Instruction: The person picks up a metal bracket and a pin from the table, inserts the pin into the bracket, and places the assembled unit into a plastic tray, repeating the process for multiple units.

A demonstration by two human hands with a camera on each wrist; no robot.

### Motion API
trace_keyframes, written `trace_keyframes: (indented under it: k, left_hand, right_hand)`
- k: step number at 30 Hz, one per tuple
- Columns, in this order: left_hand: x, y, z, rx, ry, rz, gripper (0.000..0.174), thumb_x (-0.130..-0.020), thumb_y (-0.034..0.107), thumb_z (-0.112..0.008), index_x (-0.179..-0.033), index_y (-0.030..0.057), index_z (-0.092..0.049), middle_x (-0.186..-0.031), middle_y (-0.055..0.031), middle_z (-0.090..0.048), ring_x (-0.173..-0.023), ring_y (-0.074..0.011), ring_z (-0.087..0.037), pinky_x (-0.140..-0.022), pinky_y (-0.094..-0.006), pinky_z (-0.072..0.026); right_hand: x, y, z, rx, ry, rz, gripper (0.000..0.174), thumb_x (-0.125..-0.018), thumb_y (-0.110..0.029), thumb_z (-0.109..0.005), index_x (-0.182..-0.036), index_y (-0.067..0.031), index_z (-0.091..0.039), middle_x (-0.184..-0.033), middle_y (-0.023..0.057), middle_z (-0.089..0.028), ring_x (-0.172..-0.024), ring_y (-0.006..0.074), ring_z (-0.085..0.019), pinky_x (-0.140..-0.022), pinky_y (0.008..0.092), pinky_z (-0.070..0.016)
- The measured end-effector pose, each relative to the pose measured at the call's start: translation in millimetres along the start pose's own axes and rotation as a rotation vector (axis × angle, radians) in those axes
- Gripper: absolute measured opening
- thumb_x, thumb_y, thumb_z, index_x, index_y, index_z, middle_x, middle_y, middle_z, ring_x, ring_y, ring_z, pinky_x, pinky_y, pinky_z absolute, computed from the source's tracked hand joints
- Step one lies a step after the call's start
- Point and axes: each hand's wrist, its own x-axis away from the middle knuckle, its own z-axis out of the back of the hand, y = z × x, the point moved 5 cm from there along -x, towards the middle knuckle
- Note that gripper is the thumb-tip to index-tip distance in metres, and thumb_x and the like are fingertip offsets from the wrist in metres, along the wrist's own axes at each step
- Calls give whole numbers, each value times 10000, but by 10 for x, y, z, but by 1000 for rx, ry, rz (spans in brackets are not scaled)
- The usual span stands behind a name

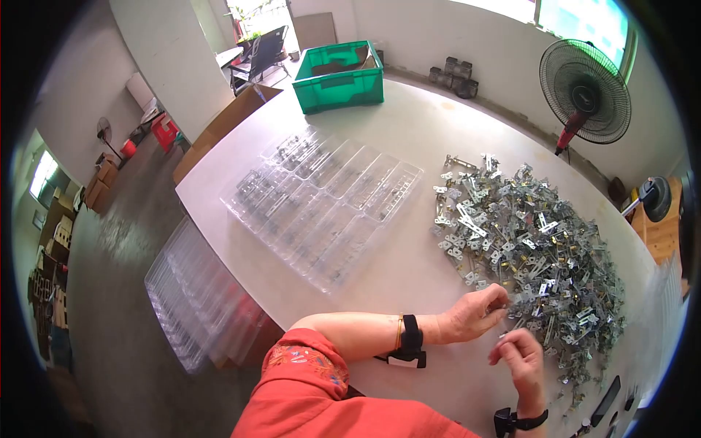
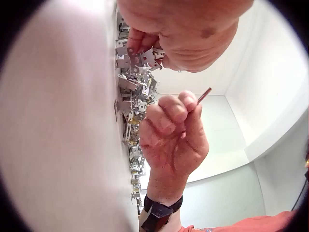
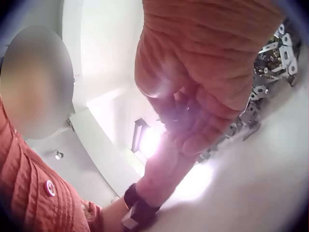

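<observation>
My left hand (image 1: 475, 314) is at the near left edge of a heap of metal hinge parts (image 1: 540, 241), fingers curled. In the left wrist view its fingertips pinch a flat metal hinge piece (image 2: 150, 59) with holes. Just nearer the body, my right hand (image 1: 522, 361) is raised beside the heap. Between its thumb and forefinger it pinches a thin metal piece (image 2: 205, 95), whose end sticks out past the fingertips; the other fingers are curled in. In the right wrist view the right hand's palm hides most of what the fingers hold.
Clear plastic compartment trays (image 1: 321, 204) with small metal parts lie on the white table (image 1: 401, 292). A green crate (image 1: 339, 91) stands at the far edge. More stacked clear trays (image 1: 201, 292) stand beside the table at left. A fan (image 1: 584, 91) is beyond the far right.
</observation>
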Motion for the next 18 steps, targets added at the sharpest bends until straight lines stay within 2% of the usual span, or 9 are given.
trace_keyframes:
  k: [1, 2, 4, 7, 10, 14, 18]
  left_hand:
    - [-8, 18, 5, -2, -4, -3, 231, -943, 75, -650, -1135, 10, -537, -942, -116, -634, -874, -211, -646, -791, -347, -528]
    - [-12, 39, 20, -13, 10, -12, 231, -944, 76, -651, -1136, 11, -539, -942, -112, -633, -872, -203, -641, -792, -345, -528]
    - [-25, 73, 37, -28, 20, -20, 231, -945, 77, -652, -1136, 12, -540, -942, -109, -631, -870, -195, -636, -792, -343, -527]
    - [-60, 148, 77, -52, 30, -17, 220, -945, 71, -653, -1128, 14, -544, -944, -100, -632, -873, -181, -630, -792, -336, -524]
    - [-119, 216, 145, -109, 76, -23, 219, -932, 44, -663, -1119, 10, -554, -910, -85, -637, -851, -165, -642, -768, -321, -528]
    - [-198, 427, 343, -201, 182, -135, 203, -917, 17, -671, -1097, 5, -577, -911, -93, -650, -858, -157, -660, -771, -308, -535]
    - [-236, 672, 652, -273, 279, -140, 195, -918, 9, -673, -1094, -7, -593, -920, -75, -662, -875, -136, -659, -791, -296, -541]
  right_hand:
    - [14, 114, -63, 17, -149, -100, 56, -996, -48, -578, -1016, -7, -609, -902, 71, -675, -798, 146, -655, -747, 282, -540]
    - [9, 145, -68, 15, -147, -96, 56, -996, -48, -578, -1016, -7, -609, -902, 71, -675, -798, 146, -655, -747, 282, -540]
    - [39, 282, -165, 52, -314, -254, 96, -992, -85, -609, -1027, 1, -634, -913, 71, -690, -821, 140, -663, -759, 280, -545]
    - [-12, 327, -216, 83, -417, -298, 126, -989, -106, -629, -1054, 2, -640, -901, 57, -694, -838, 131, -669, -768, 271, -546]
    - [-50, 400, -199, 74, -391, -356, 122, -995, -114, -625, -1046, -5, -645, -898, 48, -695, -838, 121, -665, -771, 261, -544]
    - [-35, 422, -180, 47, -389, -329, 123, -1000, -114, -616, -1046, -3, -645, -900, 43, -696, -838, 111, -662, -771, 255, -543]
    - [-37, 439, -165, 5, -376, -312, 115, -997, -92, -611, -1035, 10, -649, -895, 47, -696, -833, 107, -663, -767, 253, -546]
